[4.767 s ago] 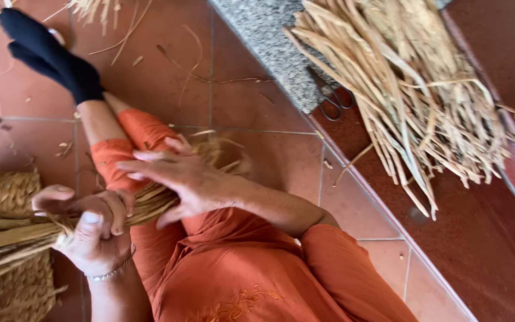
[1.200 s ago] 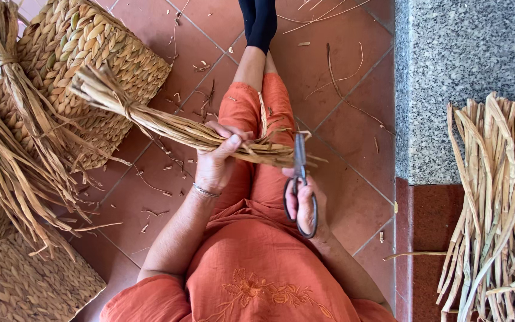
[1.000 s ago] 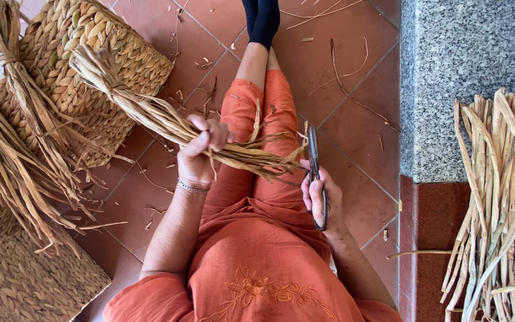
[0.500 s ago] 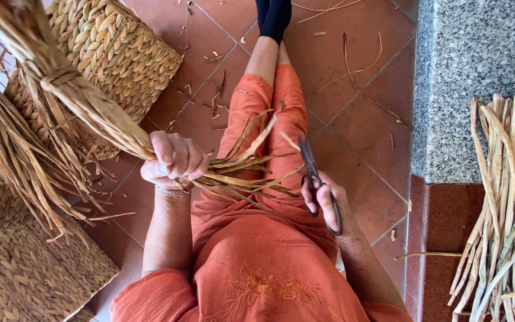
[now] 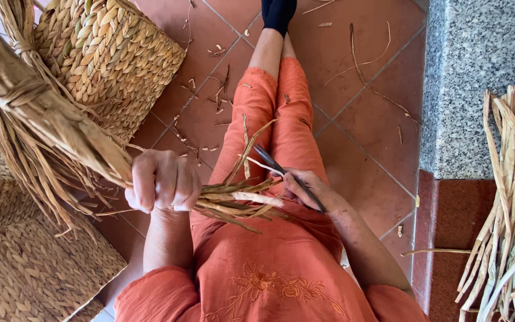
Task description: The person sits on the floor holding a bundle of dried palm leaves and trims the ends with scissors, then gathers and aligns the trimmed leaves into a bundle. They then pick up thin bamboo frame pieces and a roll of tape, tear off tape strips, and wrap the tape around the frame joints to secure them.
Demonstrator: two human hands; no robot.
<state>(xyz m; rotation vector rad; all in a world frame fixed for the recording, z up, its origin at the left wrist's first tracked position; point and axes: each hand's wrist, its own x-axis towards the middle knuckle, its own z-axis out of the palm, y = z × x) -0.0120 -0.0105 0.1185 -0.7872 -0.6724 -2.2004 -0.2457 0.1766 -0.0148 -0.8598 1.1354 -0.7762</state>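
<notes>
One bundle of dried reeds (image 5: pixel 61 128) runs from the upper left of the frame down to the centre, tied with a twisted band near its far end; its stalks are flat, tan and fibrous, with frayed cut ends fanning out over the lap. The left hand (image 5: pixel 162 180) is closed in a full fist around this bundle, left of centre. The right hand (image 5: pixel 305 189), just right of centre, is curled around one pair of dark metal scissors (image 5: pixel 284 174), whose thin blades lie shut and point toward the upper left, touching the loose reed ends.

Three woven baskets show: a round braided one (image 5: pixel 111 56) at upper left and two flatter ones (image 5: pixel 28 262) at lower left. A second heap of reeds (image 5: pixel 511 203) lies at the right edge. Small clippings litter the red tiled floor (image 5: pixel 353 77), beside a speckled grey stone step (image 5: pixel 484 71).
</notes>
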